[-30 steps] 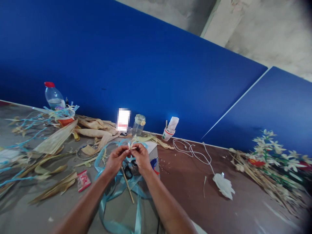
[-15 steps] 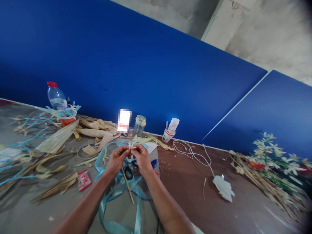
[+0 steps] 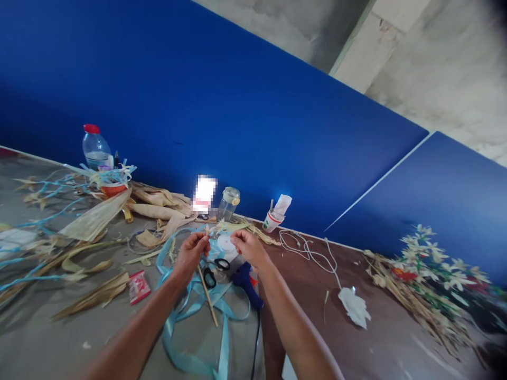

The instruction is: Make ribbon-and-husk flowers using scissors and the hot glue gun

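My left hand (image 3: 193, 252) is closed in a pinch, and a small pale husk piece (image 3: 207, 229) pokes up from its fingertips. Apart from it, my right hand (image 3: 250, 246) is also pinched; whatever it may hold is too small to make out. Between the hands lies a white round disc (image 3: 225, 242). Below them are black-handled scissors (image 3: 210, 277), a thin wooden stick (image 3: 208, 298) and loops of light blue ribbon (image 3: 224, 338). A blue glue gun (image 3: 248, 285) lies under my right wrist, its dark cord running toward me.
Dry corn husks (image 3: 158, 203), a red-wrapped packet (image 3: 138, 287) and a red-capped bottle (image 3: 96, 148) are on the left. A jar (image 3: 228, 205), paper cup (image 3: 272, 220) and white cable (image 3: 312, 256) stand or lie near the blue partition (image 3: 253, 116). White flowers (image 3: 435, 253) lie right.
My hands have moved apart: the right one has drawn away to the right, while the small husk piece stays in the left. The disc and glue gun are now less covered.
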A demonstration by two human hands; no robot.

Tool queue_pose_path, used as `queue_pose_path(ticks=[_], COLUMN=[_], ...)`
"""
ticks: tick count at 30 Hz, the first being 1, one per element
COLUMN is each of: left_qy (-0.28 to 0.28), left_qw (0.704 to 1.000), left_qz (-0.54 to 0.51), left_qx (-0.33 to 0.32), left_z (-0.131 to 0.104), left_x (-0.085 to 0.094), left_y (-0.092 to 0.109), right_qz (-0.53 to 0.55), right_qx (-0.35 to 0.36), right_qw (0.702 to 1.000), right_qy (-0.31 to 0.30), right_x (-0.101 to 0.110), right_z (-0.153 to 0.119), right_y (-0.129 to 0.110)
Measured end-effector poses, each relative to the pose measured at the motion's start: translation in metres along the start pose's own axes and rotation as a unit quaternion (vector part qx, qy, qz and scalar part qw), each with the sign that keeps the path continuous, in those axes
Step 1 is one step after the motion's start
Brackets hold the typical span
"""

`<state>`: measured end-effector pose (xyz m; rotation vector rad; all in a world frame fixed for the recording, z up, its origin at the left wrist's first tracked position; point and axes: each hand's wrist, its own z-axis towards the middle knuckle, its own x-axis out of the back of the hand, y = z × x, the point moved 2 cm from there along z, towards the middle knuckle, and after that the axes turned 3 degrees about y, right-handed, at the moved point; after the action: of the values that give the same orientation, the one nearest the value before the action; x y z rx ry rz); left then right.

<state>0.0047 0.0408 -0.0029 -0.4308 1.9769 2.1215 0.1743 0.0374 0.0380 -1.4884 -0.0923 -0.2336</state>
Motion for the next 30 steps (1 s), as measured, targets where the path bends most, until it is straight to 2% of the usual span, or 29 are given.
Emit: queue_pose_path(ticks=[8, 13, 17, 21, 26, 28, 30], left_qy=[-0.028, -0.038, -0.042, -0.016, 0.019, 0.033, 0.045], left_qw=[0.999, 0.998, 0.998, 0.998, 0.998, 0.997, 0.997], left_qz=[-0.036, -0.05, -0.045, -0.05, -0.033, -0.039, -0.037], left_qx=[-0.027, -0.032, -0.031, -0.045, -0.046, -0.051, -0.06], left_z=[-0.002, -0.002, 0.0, 0.005, 0.01, 0.012, 0.013], left_x=[-0.002, -0.003, -0.001, 0.004, 0.008, 0.009, 0.011], left_y=[0.003, 0.001, -0.003, -0.006, -0.009, -0.01, -0.011], right_qz=[-0.064, -0.099, -0.135, -0.206, -0.27, -0.287, -0.306], right_qx=[0.002, 0.045, 0.044, 0.051, 0.04, 0.04, 0.056], right_qw=[0.998, 0.994, 0.989, 0.977, 0.961, 0.957, 0.95], right_qy=[-0.019, -0.02, -0.034, -0.012, 0.046, 0.032, -0.007], right_x=[-0.005, -0.01, -0.019, -0.022, -0.01, -0.009, -0.014], right_z=[0.004, -0.001, -0.005, -0.005, -0.001, -0.003, -0.006], right_y=[0.018, 0.013, 0.011, 0.012, 0.01, 0.009, 0.008])
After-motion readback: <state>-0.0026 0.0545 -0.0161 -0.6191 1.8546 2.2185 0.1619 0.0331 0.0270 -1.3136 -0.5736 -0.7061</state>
